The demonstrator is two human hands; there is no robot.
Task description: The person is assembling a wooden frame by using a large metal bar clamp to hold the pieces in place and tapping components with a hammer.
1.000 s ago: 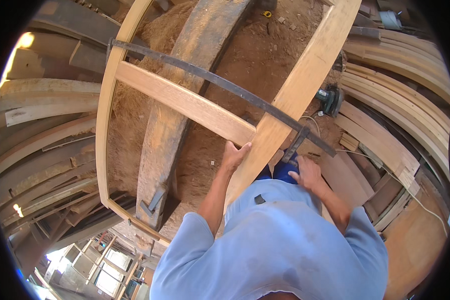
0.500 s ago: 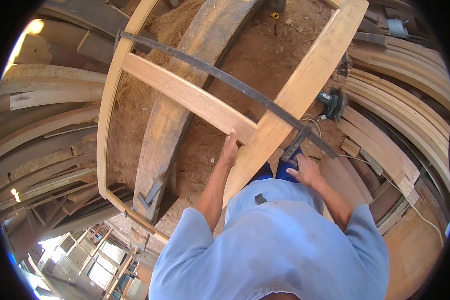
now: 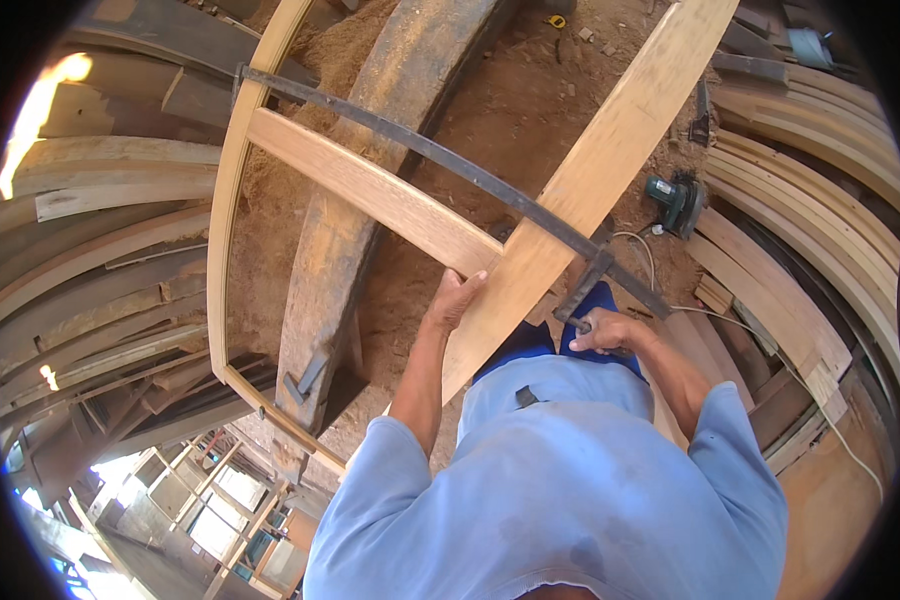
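Note:
A pale wooden frame (image 3: pixel 590 165) lies across a thick weathered beam (image 3: pixel 335 235). One of its crosspieces (image 3: pixel 370 185) meets the wide near board at a joint. My left hand (image 3: pixel 457 298) grips the frame just below that joint, its thumb over the edge and its other fingers hidden underneath. A long dark bar clamp (image 3: pixel 420 145) spans the frame alongside the crosspiece, its far end at the frame's left side. My right hand (image 3: pixel 607 333) is closed around the clamp's screw handle, at the near edge of the wide board.
A green and black power tool (image 3: pixel 676 203) sits on the dusty floor at right, by a pale cord. Stacked planks (image 3: pixel 800 200) line the right side, and more boards (image 3: pixel 120 190) the left. A metal piece (image 3: pixel 305 380) rests on the beam's near end. A yellow tape measure (image 3: pixel 556 21) lies far off.
My right hand has closed around the clamp handle, its fingers having been looser before. My left hand has slid down from the crosspiece's end, its thumb now lying across toward the wide board.

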